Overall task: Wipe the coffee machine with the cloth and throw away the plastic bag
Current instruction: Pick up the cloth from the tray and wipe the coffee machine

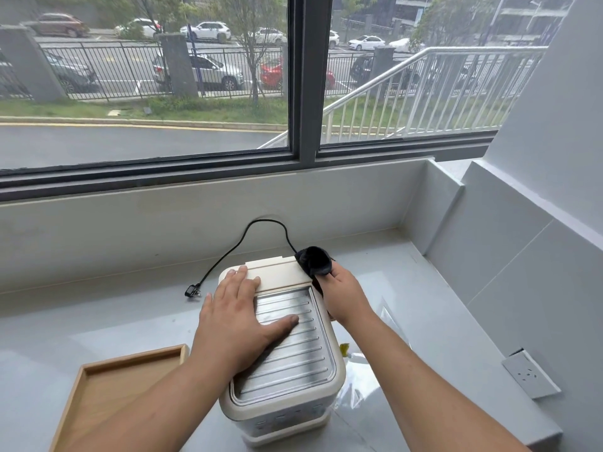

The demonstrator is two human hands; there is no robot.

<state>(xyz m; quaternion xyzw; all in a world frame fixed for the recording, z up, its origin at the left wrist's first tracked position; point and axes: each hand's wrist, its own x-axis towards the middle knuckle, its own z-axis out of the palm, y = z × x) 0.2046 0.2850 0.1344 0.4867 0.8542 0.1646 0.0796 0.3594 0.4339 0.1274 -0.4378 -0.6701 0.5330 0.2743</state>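
A cream coffee machine (303, 363) with a ribbed metal top stands on the grey counter in front of me. My left hand (238, 318) lies flat and spread on its top left side, thumb on the metal ribs. My right hand (342, 295) grips a dark cloth (315, 261) and presses it against the machine's back right corner. A clear plastic bag (362, 386) lies flat on the counter to the right of the machine, partly hidden by my right forearm.
A wooden tray (85, 386) sits at the front left. The machine's black cord and plug (192, 290) trail across the counter behind it. A wall socket (530, 373) is on the right wall. A window ledge (195, 203) runs behind.
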